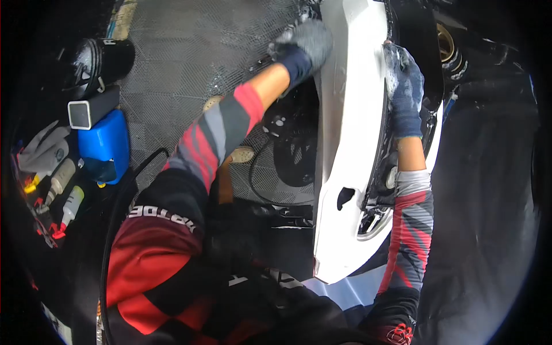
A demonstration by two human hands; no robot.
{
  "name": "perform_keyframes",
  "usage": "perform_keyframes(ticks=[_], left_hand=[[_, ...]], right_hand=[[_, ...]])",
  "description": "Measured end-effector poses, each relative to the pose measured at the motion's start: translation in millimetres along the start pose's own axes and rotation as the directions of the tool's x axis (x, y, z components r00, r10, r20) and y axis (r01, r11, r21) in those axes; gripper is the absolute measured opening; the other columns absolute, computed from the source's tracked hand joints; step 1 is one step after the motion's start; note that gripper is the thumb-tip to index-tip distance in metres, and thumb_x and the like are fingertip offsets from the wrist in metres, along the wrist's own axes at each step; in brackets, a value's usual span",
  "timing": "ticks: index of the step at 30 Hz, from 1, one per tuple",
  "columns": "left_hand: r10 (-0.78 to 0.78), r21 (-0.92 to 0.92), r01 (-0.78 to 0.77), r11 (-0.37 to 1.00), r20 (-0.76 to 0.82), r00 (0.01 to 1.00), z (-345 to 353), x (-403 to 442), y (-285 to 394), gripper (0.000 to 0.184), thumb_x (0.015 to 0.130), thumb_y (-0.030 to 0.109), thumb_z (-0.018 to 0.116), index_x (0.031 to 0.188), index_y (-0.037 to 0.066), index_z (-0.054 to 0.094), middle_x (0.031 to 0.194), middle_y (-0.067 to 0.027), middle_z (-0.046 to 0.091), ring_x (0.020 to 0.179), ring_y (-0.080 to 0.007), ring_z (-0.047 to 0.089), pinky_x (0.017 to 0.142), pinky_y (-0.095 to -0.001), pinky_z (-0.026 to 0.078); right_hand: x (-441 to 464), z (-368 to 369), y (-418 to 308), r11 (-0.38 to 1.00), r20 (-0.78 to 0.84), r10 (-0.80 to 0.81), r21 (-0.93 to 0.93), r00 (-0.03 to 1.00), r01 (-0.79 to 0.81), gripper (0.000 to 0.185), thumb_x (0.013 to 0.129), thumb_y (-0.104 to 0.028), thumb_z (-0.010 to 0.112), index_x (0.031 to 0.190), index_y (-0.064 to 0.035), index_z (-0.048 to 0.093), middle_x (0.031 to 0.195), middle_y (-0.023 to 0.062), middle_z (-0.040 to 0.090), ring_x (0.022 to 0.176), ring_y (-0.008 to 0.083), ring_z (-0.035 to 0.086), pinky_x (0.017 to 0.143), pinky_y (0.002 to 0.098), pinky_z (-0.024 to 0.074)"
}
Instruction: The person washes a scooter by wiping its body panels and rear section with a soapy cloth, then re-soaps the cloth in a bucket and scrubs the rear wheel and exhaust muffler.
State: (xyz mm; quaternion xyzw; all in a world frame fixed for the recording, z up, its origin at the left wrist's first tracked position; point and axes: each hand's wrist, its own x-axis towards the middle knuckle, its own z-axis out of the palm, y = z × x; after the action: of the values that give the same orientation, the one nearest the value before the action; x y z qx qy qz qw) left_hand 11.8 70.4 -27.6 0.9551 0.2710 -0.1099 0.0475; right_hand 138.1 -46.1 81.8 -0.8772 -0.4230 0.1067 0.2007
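A white car door (359, 109), seen from above, stands between my two gloved hands. My left hand (307, 46), in a wet grey knit glove, is at the far left side of the door. Its fingers are curled and smeared by motion around something dark and foamy that I cannot make out. My right hand (405, 80), in a dark, soapy glove, is closed over the door's right edge near the black trim. Its fingertips are partly hidden by the foam and the edge.
Grey patterned floor mats (172, 63) lie under the door. At left are a black bucket (86, 63), a blue jug (109, 144), a spray bottle (72, 204) and a grey glove (46, 149). A black hose (118, 218) runs past my left arm. Black car interior is at right.
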Motion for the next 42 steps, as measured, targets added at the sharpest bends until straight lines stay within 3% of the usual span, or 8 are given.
perform_keyframes(ticks=[8,9,20,21,22,24,30,42], left_hand=[[0.001,-0.099,-0.007,0.995,-0.064,0.998,18.5,102.1,-17.9,0.037,0.081,0.016,0.06,0.113,-0.004,0.061,0.113,-0.0214,0.062,0.102,-0.029,0.063,0.06,-0.0441,0.054],[-0.009,-0.091,0.001,0.996,-0.09,0.996,21.9,98.8,-16.5,0.039,0.081,0.016,0.061,0.115,-0.004,0.059,0.114,-0.0218,0.062,0.102,-0.0287,0.063,0.058,-0.0442,0.053],[-0.057,0.347,0.134,0.928,-0.223,0.973,25.4,-89.9,56.3,0.055,0.083,0.02,0.061,0.129,-0.007,0.047,0.125,-0.0227,0.055,0.115,-0.0244,0.056,0.036,-0.0393,0.046],[-0.011,0.203,0.064,0.977,-0.253,0.967,54.3,-108.2,85.1,0.041,0.085,0.012,0.051,0.123,-0.006,0.053,0.118,-0.0212,0.059,0.108,-0.0269,0.059,0.061,-0.0404,0.049],[0.037,0.056,-0.021,0.998,-0.288,0.957,71.5,-127.5,105.6,0.035,0.087,0.004,0.041,0.116,-0.004,0.059,0.112,-0.0197,0.063,0.101,-0.0295,0.062,0.086,-0.0415,0.052],[0.023,-0.195,-0.09,0.977,-0.322,0.947,75.9,-158.6,125.8,0.035,0.088,0.005,0.041,0.117,-0.003,0.059,0.113,-0.0193,0.062,0.102,-0.0293,0.062,0.087,-0.0414,0.052],[-0.09,-0.494,-0.118,0.861,-0.379,0.921,88.9,-173.9,131.2,0.036,0.089,0.008,0.041,0.12,-0.002,0.057,0.116,-0.0184,0.06,0.105,-0.0288,0.06,0.089,-0.0412,0.05],[-0.166,-0.589,-0.108,0.801,-0.391,0.905,94.4,-183.7,137.7,0.039,0.091,0.015,0.04,0.124,0.001,0.053,0.122,-0.0165,0.056,0.111,-0.0279,0.055,0.094,-0.0409,0.046]], right_hand=[[9.6,8.3,15.0,0.988,-0.084,-0.139,0.062,0.987,0.145,0.032,0.09,-0.039,0.062,0.1,-0.0096,0.069,0.094,0.0128,0.068,0.09,0.03,0.066,0.081,0.0364,0.0503],[6.5,3.2,11.7,0.998,-0.023,-0.053,-0.039,0.998,0.052,0.024,0.092,-0.022,0.062,0.108,-0.0062,0.067,0.103,0.009,0.07,0.095,0.0202,0.067,0.084,0.0301,0.0491],[-0.7,-2.1,-11.4,0.99,0.025,0.129,0.056,0.991,-0.13,0.038,0.089,-0.042,0.061,0.111,-0.0109,0.068,0.103,0.0126,0.069,0.097,0.0257,0.066,0.086,0.0336,0.0478],[6.8,2.8,13.6,0.994,0.007,-0.113,0.005,0.994,0.113,0.039,0.09,-0.042,0.06,0.11,-0.009,0.067,0.104,0.0137,0.069,0.097,0.0242,0.065,0.087,0.0327,0.0472],[12.6,9.0,16.5,0.992,-0.044,0.04,-0.118,0.998,-0.045,0.039,0.091,-0.038,0.06,0.112,-0.0057,0.067,0.107,0.0119,0.069,0.099,0.0206,0.065,0.088,0.0308,0.0467],[24.0,28.4,74.7,0.877,-0.074,-0.138,0.455,0.988,0.157,0.041,0.092,-0.035,0.06,0.115,-0.0014,0.065,0.111,0.0104,0.069,0.1,0.0165,0.064,0.09,0.0291,0.0459],[21.0,13.4,39.9,0.997,0.005,-0.051,0.057,0.999,0.051,0.043,0.091,-0.028,0.063,0.124,-0.0009,0.059,0.115,0.0113,0.067,0.103,0.0181,0.063,0.089,0.0281,0.0468],[3.8,6.2,29.6,0.987,0.009,-0.155,0.049,0.988,0.155,0.041,0.09,-0.026,0.064,0.123,-0.0016,0.058,0.115,0.012,0.066,0.103,0.0202,0.063,0.089,0.0297,0.0474]])
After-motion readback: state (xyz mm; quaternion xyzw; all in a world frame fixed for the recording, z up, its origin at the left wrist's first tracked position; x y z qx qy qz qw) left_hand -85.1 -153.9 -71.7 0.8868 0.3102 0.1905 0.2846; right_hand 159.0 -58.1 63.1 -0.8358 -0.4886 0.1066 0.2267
